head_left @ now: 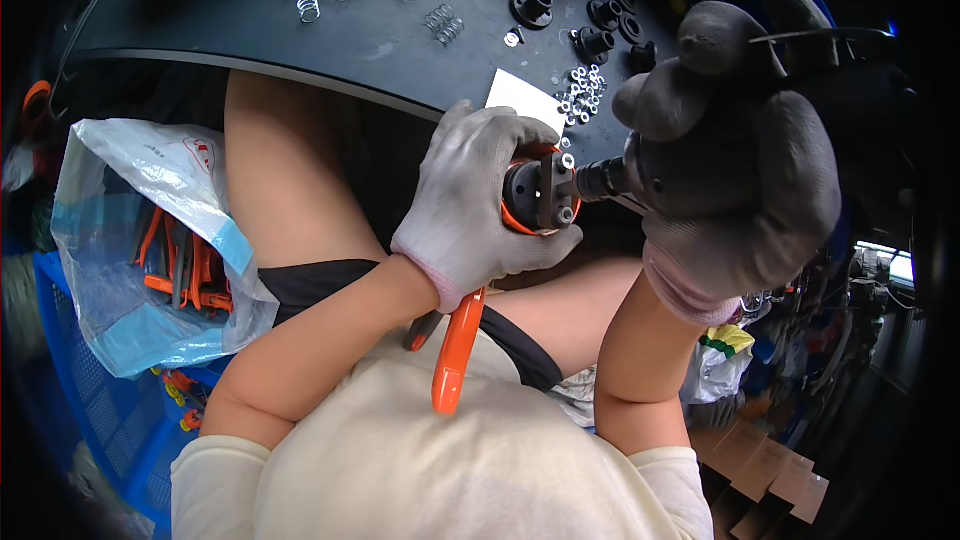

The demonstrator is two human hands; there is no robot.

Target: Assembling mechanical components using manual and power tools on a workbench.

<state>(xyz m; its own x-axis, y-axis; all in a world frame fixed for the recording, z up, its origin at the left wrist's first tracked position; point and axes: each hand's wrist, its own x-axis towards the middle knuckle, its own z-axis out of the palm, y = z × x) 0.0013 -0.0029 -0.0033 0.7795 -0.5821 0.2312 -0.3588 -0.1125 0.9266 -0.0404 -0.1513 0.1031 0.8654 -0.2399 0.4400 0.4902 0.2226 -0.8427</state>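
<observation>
The orange tool is sitting over the lap, near the tabletop. A dark bar is already resting on its round head, so I'm guessing that bit is partly done. Loose springs and nuts are lying unused, so more seems to be left. The left hand is slanting in, its fingers gripping round the head. The right hand is pointing the drill left, its fingers curling tightly round it.

The left hand partly hides the orange-handled tool.
</observation>
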